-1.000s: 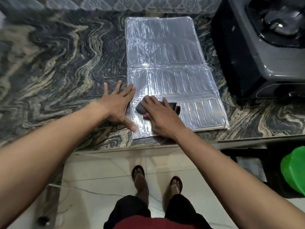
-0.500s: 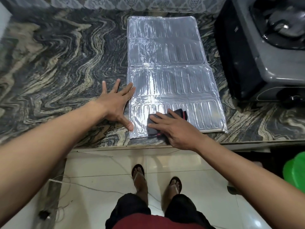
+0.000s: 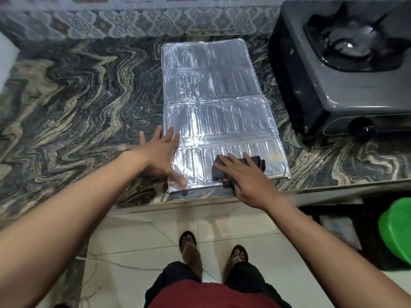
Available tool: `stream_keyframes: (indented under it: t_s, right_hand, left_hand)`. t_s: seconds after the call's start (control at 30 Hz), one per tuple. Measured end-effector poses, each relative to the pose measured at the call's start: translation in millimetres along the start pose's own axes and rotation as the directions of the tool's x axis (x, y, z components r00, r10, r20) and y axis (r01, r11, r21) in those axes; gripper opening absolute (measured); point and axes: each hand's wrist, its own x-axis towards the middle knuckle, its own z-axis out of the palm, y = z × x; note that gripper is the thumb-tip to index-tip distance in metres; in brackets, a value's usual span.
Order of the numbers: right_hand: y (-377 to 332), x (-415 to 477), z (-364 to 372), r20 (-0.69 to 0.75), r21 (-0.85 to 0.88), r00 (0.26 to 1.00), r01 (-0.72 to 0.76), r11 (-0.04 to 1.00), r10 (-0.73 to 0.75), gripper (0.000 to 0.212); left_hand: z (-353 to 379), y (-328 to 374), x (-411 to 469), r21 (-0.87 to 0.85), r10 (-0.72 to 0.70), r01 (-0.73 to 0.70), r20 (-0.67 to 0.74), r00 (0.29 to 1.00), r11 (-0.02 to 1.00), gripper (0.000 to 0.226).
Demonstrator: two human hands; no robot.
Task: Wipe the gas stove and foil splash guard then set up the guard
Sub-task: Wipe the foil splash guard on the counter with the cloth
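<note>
Rightward now, one cloth [image 3: 239,167] under right hand [image 3: 249,181] crosses foil guard [image 3: 213,103].

Marbled dark counter [image 3: 77,103] w/ patterned tile wall [image 3: 155,23] behind. Green tub [image 3: 398,232] at lower right, on floor level. Pale floor tiles [image 3: 142,236]; thin cable [image 3: 104,261] across them.

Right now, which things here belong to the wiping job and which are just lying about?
Part of the job: silver ribbed foil splash guard; dark cloth with red trim under the right hand; left hand steadying the guard; grey gas stove.

Lying about: green plastic basin.
</note>
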Motion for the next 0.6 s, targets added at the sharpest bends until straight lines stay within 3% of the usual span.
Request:
stream_keyframes:
  t_s: [0.17,0.3,0.6]
  right_hand:
    - [1,1,-3,-0.028,0.006,0.999,-0.028,1.000,0.028,0.063]
    - [20,-7,-9,-0.091,0.037,0.972,-0.212,0.977,0.214,0.062]
    - [42,-21,-20,-0.199,-0.003,0.794,-0.587,0.809,0.575,0.076]
  left_hand:
    - [11,3,-4,0.001,-0.054,0.054,0.026,0.998,0.999,0.162]
    - [11,4,-2,-0.008,-0.053,0.053,0.012,0.999,0.999,0.163]
    - [12,1,4,0.002,-0.016,0.016,0.001,1.000,1.000,0.165]
